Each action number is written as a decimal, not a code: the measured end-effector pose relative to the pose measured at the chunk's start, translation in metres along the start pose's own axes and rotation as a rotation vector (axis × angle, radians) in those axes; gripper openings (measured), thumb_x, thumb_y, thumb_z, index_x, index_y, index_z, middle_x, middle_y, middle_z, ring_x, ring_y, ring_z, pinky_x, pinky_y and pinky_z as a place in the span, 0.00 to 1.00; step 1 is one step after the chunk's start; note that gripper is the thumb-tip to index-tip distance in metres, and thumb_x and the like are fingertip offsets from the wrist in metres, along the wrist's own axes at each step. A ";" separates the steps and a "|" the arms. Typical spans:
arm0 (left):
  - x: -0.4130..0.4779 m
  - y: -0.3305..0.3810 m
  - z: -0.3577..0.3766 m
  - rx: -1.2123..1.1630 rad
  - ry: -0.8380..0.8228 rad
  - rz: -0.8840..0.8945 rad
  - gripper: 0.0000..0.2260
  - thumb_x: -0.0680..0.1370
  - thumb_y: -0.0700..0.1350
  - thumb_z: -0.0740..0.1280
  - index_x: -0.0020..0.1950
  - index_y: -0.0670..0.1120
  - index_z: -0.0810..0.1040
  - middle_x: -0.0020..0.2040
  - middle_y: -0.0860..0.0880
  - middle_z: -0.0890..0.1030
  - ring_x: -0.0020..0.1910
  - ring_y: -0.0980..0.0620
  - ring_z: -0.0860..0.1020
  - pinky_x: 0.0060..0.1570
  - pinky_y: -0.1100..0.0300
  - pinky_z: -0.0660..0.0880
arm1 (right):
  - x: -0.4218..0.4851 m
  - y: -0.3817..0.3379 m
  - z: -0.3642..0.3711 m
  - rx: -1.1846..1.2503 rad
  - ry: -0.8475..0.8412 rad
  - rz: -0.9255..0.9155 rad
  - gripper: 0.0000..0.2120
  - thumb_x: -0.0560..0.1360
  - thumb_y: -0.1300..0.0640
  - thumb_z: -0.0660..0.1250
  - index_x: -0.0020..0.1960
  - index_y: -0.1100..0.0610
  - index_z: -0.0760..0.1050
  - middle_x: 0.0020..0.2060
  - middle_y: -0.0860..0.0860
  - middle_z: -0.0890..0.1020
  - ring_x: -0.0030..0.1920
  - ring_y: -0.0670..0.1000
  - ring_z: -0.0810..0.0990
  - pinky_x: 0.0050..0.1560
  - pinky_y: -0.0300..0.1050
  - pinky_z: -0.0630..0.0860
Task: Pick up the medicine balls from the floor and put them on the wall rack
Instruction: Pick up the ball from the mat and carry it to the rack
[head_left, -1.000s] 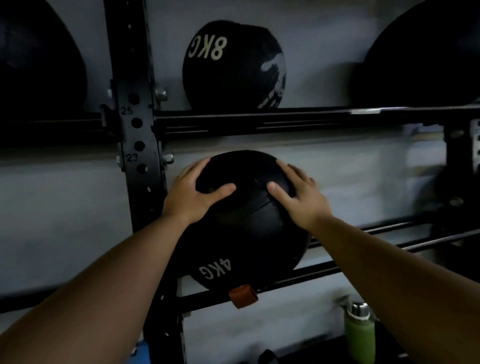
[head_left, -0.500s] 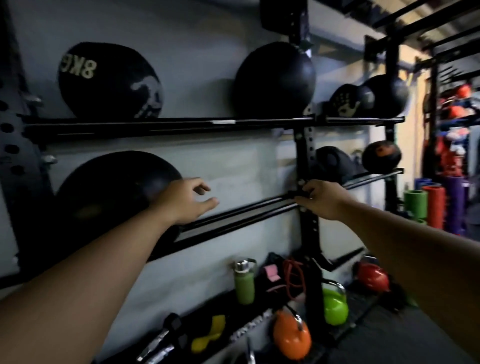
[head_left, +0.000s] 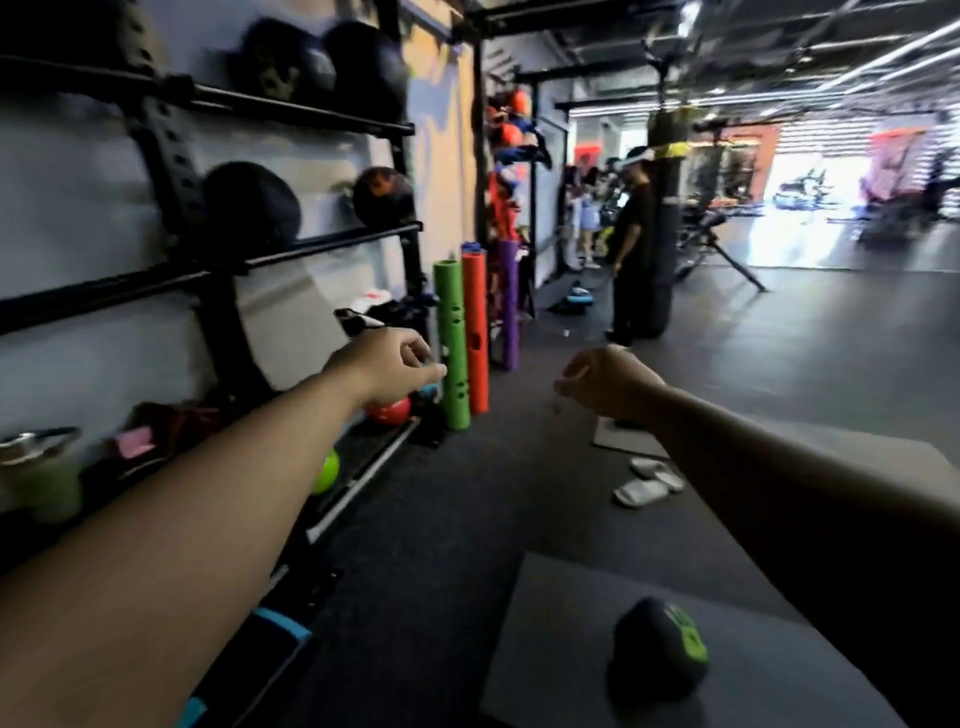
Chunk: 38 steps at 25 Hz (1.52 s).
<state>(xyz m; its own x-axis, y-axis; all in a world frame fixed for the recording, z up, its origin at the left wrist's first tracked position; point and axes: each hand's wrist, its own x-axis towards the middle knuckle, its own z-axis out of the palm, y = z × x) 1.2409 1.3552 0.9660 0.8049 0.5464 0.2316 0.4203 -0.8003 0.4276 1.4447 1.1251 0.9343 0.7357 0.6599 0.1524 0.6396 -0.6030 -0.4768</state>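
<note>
You see a black medicine ball (head_left: 657, 652) with lime-green markings on a grey mat (head_left: 550, 634), and green (head_left: 451, 343), orange (head_left: 475, 332) and purple (head_left: 510, 306) tubes.

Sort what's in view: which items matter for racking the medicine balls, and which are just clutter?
Job:
- black and green medicine ball on the grey floor mat
- wall rack, black balls already on it
- left hand, right hand, both empty

Lying about:
- green tube, orange tube
- white slippers
- red kettlebell
</note>
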 end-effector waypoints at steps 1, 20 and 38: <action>0.005 0.025 0.024 -0.014 -0.034 0.031 0.12 0.73 0.61 0.76 0.48 0.55 0.81 0.43 0.59 0.84 0.48 0.51 0.83 0.52 0.55 0.78 | -0.009 0.030 -0.006 0.007 0.004 0.039 0.13 0.73 0.42 0.74 0.50 0.49 0.84 0.43 0.49 0.85 0.46 0.51 0.84 0.45 0.41 0.76; 0.161 0.175 0.341 -0.042 -0.531 0.196 0.14 0.72 0.67 0.73 0.45 0.59 0.82 0.46 0.58 0.84 0.48 0.53 0.83 0.53 0.54 0.80 | 0.033 0.316 0.049 0.004 -0.034 0.428 0.18 0.72 0.39 0.70 0.58 0.46 0.80 0.52 0.49 0.86 0.52 0.54 0.83 0.54 0.52 0.80; 0.280 0.166 0.569 -0.074 -0.671 -0.167 0.22 0.74 0.64 0.75 0.62 0.54 0.83 0.57 0.51 0.82 0.55 0.49 0.80 0.54 0.56 0.73 | 0.194 0.549 0.169 0.120 -0.376 0.382 0.25 0.74 0.40 0.71 0.66 0.50 0.77 0.56 0.53 0.84 0.57 0.56 0.82 0.57 0.52 0.79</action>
<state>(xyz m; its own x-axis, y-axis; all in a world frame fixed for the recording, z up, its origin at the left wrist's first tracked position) 1.7744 1.2355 0.6048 0.8271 0.3711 -0.4222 0.5505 -0.6867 0.4748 1.9010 0.9983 0.5565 0.7659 0.5325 -0.3603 0.2968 -0.7899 -0.5367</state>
